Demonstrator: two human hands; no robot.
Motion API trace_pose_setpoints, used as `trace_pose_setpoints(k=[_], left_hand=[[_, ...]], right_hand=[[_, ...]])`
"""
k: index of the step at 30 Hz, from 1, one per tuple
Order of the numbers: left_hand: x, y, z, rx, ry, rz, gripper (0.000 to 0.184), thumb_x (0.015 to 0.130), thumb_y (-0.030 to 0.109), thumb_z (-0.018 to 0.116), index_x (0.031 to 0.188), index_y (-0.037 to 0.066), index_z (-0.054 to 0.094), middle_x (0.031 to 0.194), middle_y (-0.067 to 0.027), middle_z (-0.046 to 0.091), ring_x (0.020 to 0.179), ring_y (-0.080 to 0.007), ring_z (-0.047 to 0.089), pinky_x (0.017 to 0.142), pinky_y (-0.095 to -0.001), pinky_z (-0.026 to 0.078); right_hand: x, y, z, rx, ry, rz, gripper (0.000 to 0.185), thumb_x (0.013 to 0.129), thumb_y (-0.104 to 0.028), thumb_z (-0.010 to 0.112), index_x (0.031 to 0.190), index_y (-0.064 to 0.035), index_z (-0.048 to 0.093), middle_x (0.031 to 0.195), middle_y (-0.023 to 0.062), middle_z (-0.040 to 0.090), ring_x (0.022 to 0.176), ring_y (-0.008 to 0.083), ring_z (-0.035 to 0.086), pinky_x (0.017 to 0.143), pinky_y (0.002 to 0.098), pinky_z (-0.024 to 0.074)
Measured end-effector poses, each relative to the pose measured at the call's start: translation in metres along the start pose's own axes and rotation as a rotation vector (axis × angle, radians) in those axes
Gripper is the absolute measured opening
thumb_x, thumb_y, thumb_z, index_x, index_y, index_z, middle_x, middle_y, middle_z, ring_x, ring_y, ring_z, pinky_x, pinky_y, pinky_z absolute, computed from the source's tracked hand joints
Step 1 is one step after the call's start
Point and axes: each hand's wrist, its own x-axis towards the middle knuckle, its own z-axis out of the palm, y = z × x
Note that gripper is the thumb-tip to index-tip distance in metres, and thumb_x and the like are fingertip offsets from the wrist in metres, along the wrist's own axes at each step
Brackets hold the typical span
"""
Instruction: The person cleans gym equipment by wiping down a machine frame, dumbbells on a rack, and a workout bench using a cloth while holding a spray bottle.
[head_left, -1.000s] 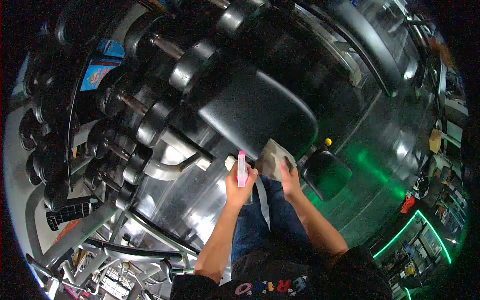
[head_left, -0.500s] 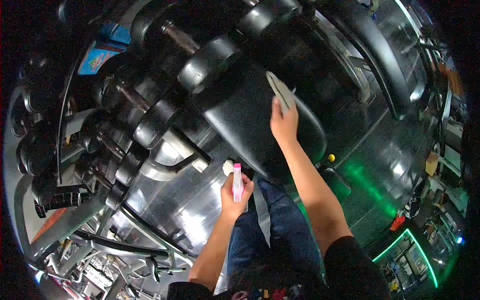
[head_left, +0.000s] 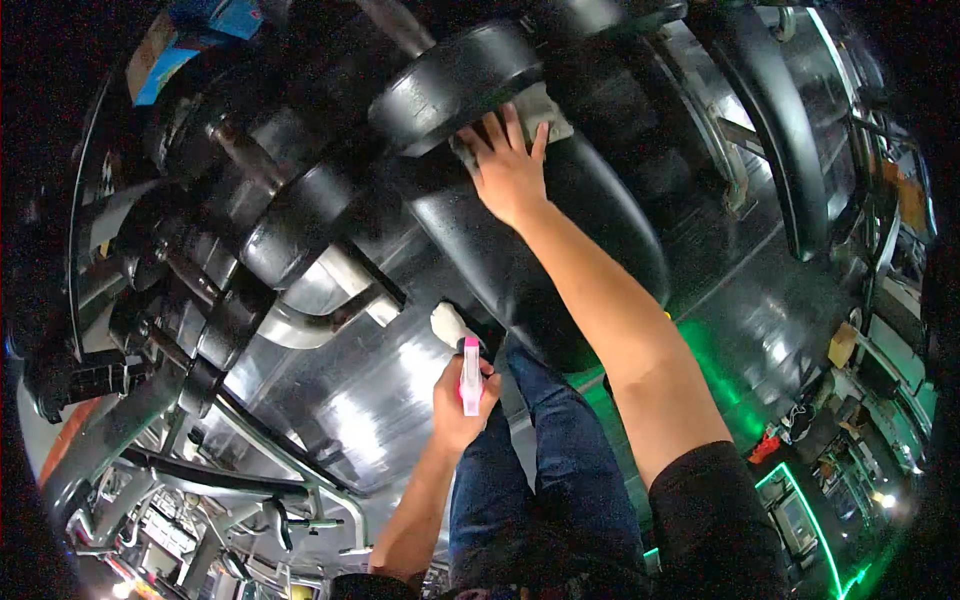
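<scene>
My left hand (head_left: 462,405) is closed around a pink and white spray bottle (head_left: 471,376), held upright in front of my legs; most of its body is hidden by my fingers. Farther forward, my right hand (head_left: 511,176) lies palm down with fingers spread on a grey cloth (head_left: 546,112). The cloth is at the far end of a black padded bench (head_left: 570,225). Just beyond my fingertips is the large round head of a black dumbbell (head_left: 458,85), which hides part of that end.
More black dumbbells (head_left: 300,222) line a rack on the left. A curved metal frame foot (head_left: 310,325) stands on the shiny dark floor (head_left: 345,420). To the right is another black padded machine part (head_left: 785,130). A white shoe (head_left: 449,325) shows beside the bench.
My right hand has moved forward and left, from holding the folded cloth above the bench to pressing it flat at the far end. My left hand still holds the spray bottle.
</scene>
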Motion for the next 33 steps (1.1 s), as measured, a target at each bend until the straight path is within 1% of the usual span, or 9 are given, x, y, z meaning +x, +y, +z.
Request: trace_pose_setpoints(k=[2, 10, 13, 19, 22, 24, 28, 31, 33], left_hand=[[0.001, -0.006, -0.001, -0.002, 0.007, 0.037, 0.019, 0.079, 0.012, 0.072, 0.091, 0.003, 0.059, 0.076, -0.0052, 0.061, 0.066, -0.0135, 0.057, 0.062, -0.0287, 0.048], [-0.003, 0.004, -0.005, 0.077, -0.014, 0.095, 0.021, 0.079, 0.012, 0.073, 0.092, 0.003, 0.059, 0.078, -0.0087, 0.062, 0.065, -0.0153, 0.058, 0.061, -0.0293, 0.048], [-0.006, 0.005, -0.005, 0.077, -0.019, 0.097, 0.021, 0.079, 0.013, 0.073, 0.092, 0.003, 0.059, 0.079, -0.0099, 0.063, 0.064, -0.0176, 0.059, 0.061, -0.0306, 0.048], [-0.009, -0.003, -0.006, 0.09, -0.03, 0.058, 0.023, 0.077, 0.012, 0.075, 0.092, 0.003, 0.06, 0.08, -0.0113, 0.063, 0.07, -0.0232, 0.063, 0.065, -0.0334, 0.051], [-0.012, -0.013, -0.008, 0.051, -0.041, 0.084, 0.023, 0.076, 0.011, 0.075, 0.091, 0.002, 0.06, 0.081, -0.0122, 0.064, 0.072, -0.0246, 0.065, 0.067, -0.0334, 0.051], [-0.011, -0.012, -0.008, 0.099, -0.041, 0.097, 0.024, 0.075, 0.011, 0.076, 0.09, 0.002, 0.06, 0.081, -0.0126, 0.064, 0.071, -0.0254, 0.065, 0.066, -0.0339, 0.051], [-0.014, -0.004, -0.009, 0.12, -0.037, 0.088, 0.024, 0.075, 0.011, 0.076, 0.09, 0.002, 0.06, 0.081, -0.0125, 0.064, 0.071, -0.0256, 0.065, 0.066, -0.0343, 0.051], [-0.016, 0.001, -0.015, 0.106, -0.067, 0.111, 0.023, 0.075, 0.011, 0.076, 0.09, 0.002, 0.06, 0.081, -0.0121, 0.064, 0.071, -0.0254, 0.065, 0.066, -0.0343, 0.051], [-0.014, 0.001, -0.018, 0.112, -0.107, 0.137, 0.024, 0.082, 0.018, 0.073, 0.092, 0.003, 0.058, 0.082, -0.0029, 0.061, 0.07, -0.0105, 0.055, 0.065, -0.0265, 0.046]], right_hand=[[0.017, 0.0, 0.007, -0.104, -0.086, 0.048, 0.052, 0.094, -0.03, 0.053, 0.145, -0.0294, 0.041, 0.155, 0.0053, 0.028, 0.147, 0.0318, 0.014, 0.11, 0.0712, 0.0085], [-0.032, 0.007, 0.001, -0.017, 0.068, -0.082, 0.057, 0.09, -0.029, 0.06, 0.144, -0.0323, 0.041, 0.155, 0.002, 0.03, 0.146, 0.0307, 0.018, 0.109, 0.0715, 0.0126], [-0.049, 0.0, -0.013, -0.074, -0.09, -0.044, 0.063, 0.087, -0.026, 0.063, 0.144, -0.0365, 0.039, 0.156, 0.0006, 0.027, 0.146, 0.0298, 0.017, 0.103, 0.0789, 0.0122], [-0.002, -0.016, -0.003, -0.048, -0.099, 0.034, 0.057, 0.091, -0.027, 0.058, 0.144, -0.0363, 0.04, 0.157, 0.0012, 0.027, 0.148, 0.0305, 0.012, 0.098, 0.0841, 0.0082], [0.014, -0.026, -0.004, -0.139, -0.231, 0.086, 0.054, 0.093, -0.029, 0.055, 0.144, -0.0362, 0.04, 0.157, 0.0013, 0.026, 0.148, 0.0309, 0.012, 0.098, 0.0843, 0.0081], [0.008, -0.024, 0.001, -0.153, -0.158, 0.062, 0.053, 0.094, -0.03, 0.053, 0.144, -0.0372, 0.04, 0.157, 0.0009, 0.027, 0.147, 0.0305, 0.014, 0.099, 0.0831, 0.0095], [-0.033, -0.014, -0.008, -0.033, -0.012, -0.07, 0.058, 0.091, -0.027, 0.058, 0.144, -0.0396, 0.038, 0.158, -0.0013, 0.024, 0.146, 0.0298, 0.018, 0.103, 0.079, 0.0158], [-0.059, -0.017, -0.017, -0.049, -0.133, -0.092, 0.067, 0.086, -0.021, 0.064, 0.145, -0.0387, 0.037, 0.158, -0.0016, 0.021, 0.146, 0.0305, 0.017, 0.104, 0.0777, 0.017], [-0.075, -0.022, -0.018, -0.039, -0.177, -0.098, 0.07, 0.085, -0.02, 0.065, 0.145, -0.0388, 0.036, 0.159, -0.0001, 0.021, 0.147, 0.0309, 0.015, 0.103, 0.0779, 0.0167]])
